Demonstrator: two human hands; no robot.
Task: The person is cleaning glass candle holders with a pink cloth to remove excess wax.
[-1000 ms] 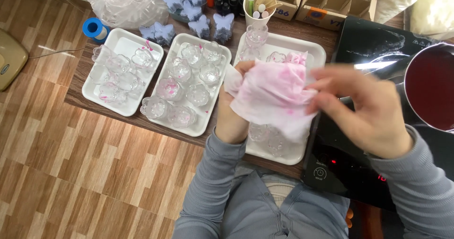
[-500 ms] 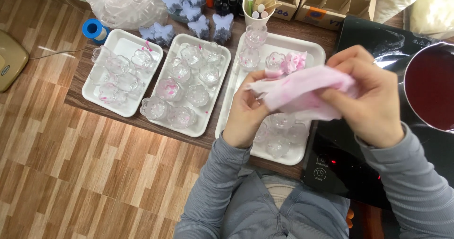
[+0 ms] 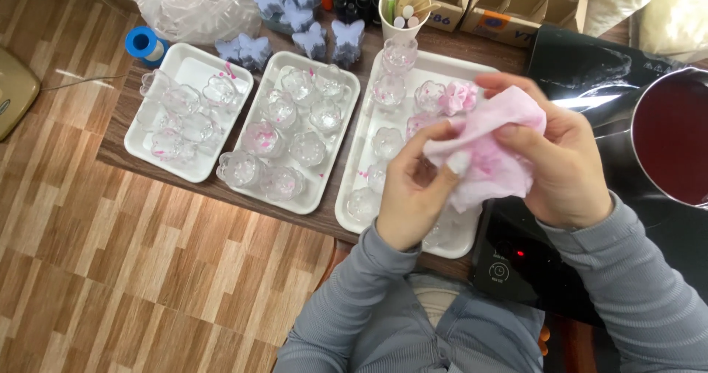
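Both hands work one pink-stained tissue (image 3: 490, 148) above the right-hand white tray (image 3: 354, 174), so anything shed falls into the tray rather than onto the worktop (image 3: 110, 140). The right hand (image 3: 564, 163) is curled around the wad and cups it from behind; the left hand (image 3: 413, 188) pinches its near edge between thumb and fingertips. The clear flower-shaped moulds (image 3: 284, 111) sit grouped in three trays, within reach. The saucepan of dark red liquid (image 3: 675, 137) stands on the induction hob (image 3: 531, 262) (presumably for heat). Against the frame half a second earlier, the tissue is bunched tighter and the left hand has closed further onto it.
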